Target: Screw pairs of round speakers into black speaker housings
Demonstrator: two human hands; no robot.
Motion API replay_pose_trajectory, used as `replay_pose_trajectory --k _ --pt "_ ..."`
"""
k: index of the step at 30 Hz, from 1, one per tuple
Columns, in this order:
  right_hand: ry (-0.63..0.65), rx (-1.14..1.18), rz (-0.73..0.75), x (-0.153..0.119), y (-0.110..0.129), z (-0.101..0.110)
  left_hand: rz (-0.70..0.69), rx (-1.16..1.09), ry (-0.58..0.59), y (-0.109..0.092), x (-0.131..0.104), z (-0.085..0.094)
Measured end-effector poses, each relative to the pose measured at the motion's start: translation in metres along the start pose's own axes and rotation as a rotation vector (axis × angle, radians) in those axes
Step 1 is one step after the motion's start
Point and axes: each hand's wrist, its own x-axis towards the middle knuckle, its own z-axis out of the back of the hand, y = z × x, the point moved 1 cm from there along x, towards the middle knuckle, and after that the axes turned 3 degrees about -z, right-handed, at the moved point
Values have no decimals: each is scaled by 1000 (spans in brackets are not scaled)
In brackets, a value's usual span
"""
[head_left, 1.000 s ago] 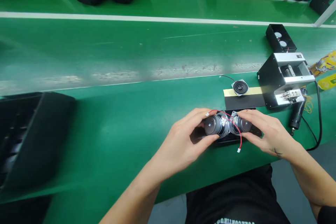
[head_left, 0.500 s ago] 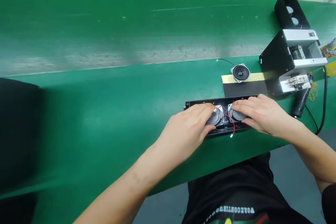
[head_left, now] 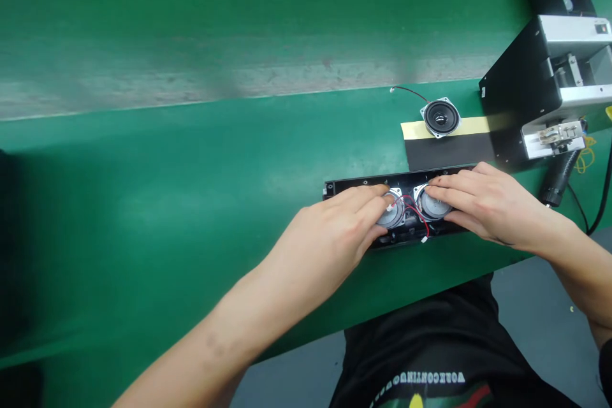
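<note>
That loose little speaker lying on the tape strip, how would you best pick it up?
Probably by the square metal frame of the loose speaker, pinching two opposite edges from above. It lies flat with its cone facing up, so the rim is the firm part to grip. Its thin wire trails to the left, away from the black machine.

- The single camera is sitting on the person's head and is looking forward and down onto the green bench (head_left: 191,191).
- It is viewing from close range; the left hand (head_left: 329,236) and right hand (head_left: 482,204) are lying in the lower middle.
- The person's lap is showing at the bottom edge, and a black and silver machine (head_left: 526,95) is being cut off at the right.
</note>
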Motion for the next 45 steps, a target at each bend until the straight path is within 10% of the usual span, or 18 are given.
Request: replay_pose_trajectory --k 45 --pt "-127 147 -51 -3 3 -4 -59 -6 -29 -4 1 9"
